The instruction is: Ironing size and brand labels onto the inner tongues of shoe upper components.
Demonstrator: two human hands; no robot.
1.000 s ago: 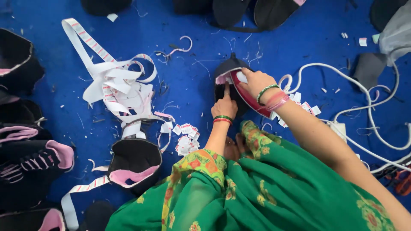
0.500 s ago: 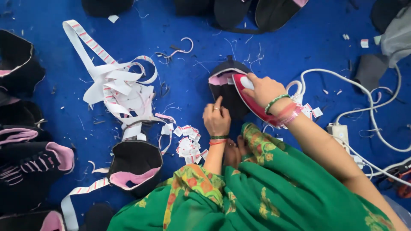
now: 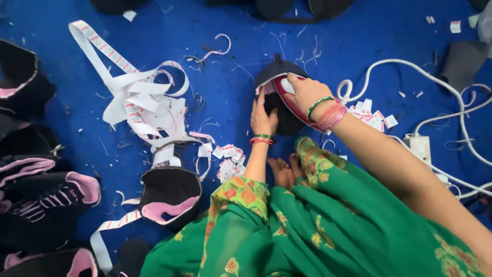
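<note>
Black cap piece (image 3: 279, 110), domed with a pink edge, lies on the blue mat (image 3: 215, 77) just ahead of my knees. My right hand (image 3: 305, 92) grips a red-and-white iron (image 3: 287, 97) pressed onto it; my left hand (image 3: 263, 119) lies flat, fingers spread, steadying the piece. White label tape (image 3: 138, 97) with pink marks coils to the left, cut labels (image 3: 228, 159) scattered below it.

Label tape (image 3: 138, 102) left of shoe upper (image 3: 279, 102), cable (image 3: 410, 72) to its right.

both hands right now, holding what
left hand: open, flat on the black fabric piece
right hand: closed on the red and white iron
</note>
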